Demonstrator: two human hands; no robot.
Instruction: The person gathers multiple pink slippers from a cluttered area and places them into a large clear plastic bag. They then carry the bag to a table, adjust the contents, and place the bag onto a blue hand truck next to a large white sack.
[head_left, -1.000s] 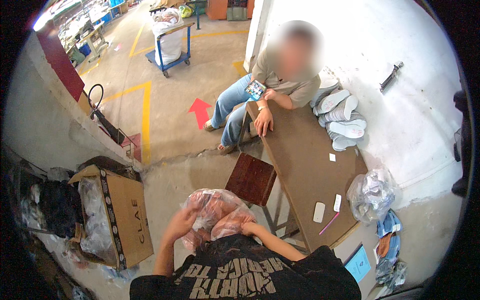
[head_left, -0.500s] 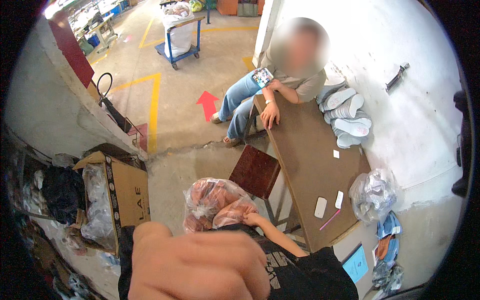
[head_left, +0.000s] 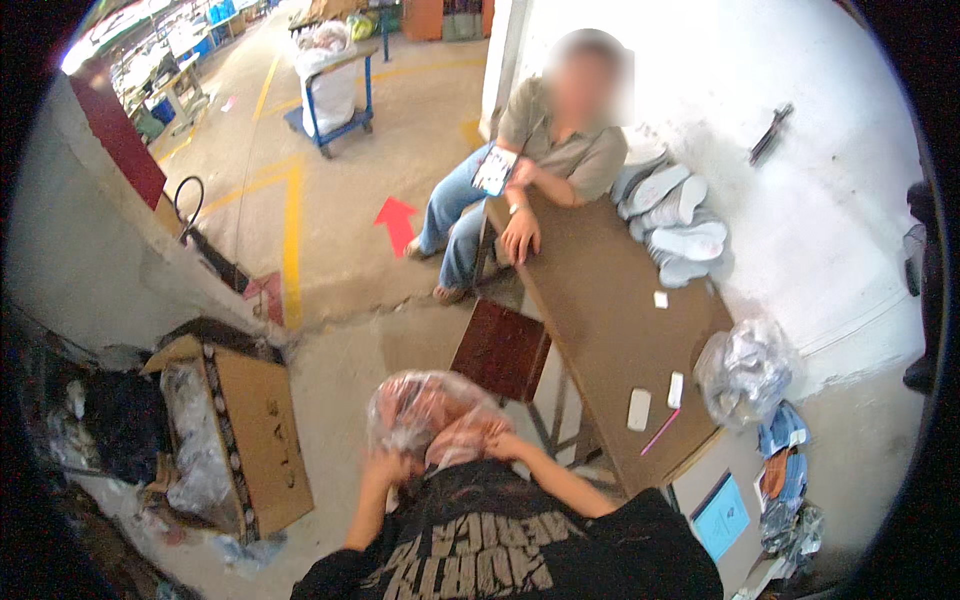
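A clear plastic bag full of orange-brown pieces, whose kind I cannot make out, is in front of my body. My left hand is at the bag's near left side, its fingers closed on the plastic and slightly blurred. On the near right side, my right hand grips the bag with bent fingers, partly hidden by the plastic. Just beyond the bag stands a dark red wooden stool.
A brown table to the right carries grey shoe soles, two white cards and a pink pen. A seated person rests an arm on it, holding a phone. At left is a cardboard box; farther off, a blue trolley.
My left hand has dropped from close before the camera down to the bag's left side. My right hand remains on the bag. The view has shifted slightly.
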